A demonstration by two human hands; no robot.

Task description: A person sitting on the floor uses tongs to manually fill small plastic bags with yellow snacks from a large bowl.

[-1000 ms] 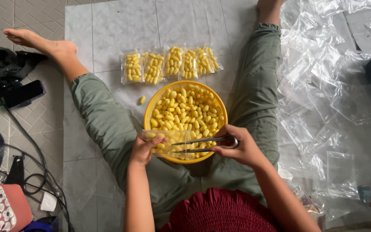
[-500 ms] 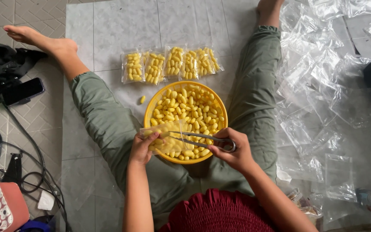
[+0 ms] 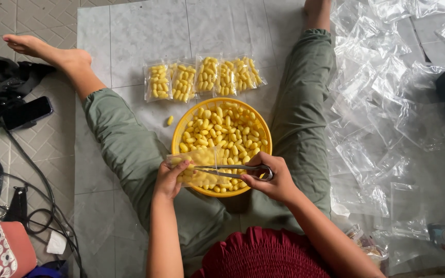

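From the head camera, looking straight down, a person sits on the floor [image 3: 130, 46] with legs spread, so the yellow bowl [image 3: 178, 135] of pale yellow cocoon-like pieces [image 3: 225, 128] rests between the thighs within easy reach of both arms. The left hand [image 3: 170, 179] pinches the near edge of a small clear bag [image 3: 194, 167], thumb over fingers, holding it tilted over the bowl's near rim with its mouth facing right, apparently so that anything dropped falls back into the bowl. The right hand [image 3: 276, 180] is closed around metal tongs [image 3: 233, 171], whose tips reach leftward into the bag's mouth. Beyond the bowl, 5 filled bags [image 3: 202, 77] lie side by side in a row, and 1 loose piece [image 3: 170, 120] lies on the floor just left of the bowl. A heap of empty clear bags [image 3: 382, 103] lies beside the right leg. On the left are a dark phone [image 3: 27, 113] and black cables [image 3: 42, 206].
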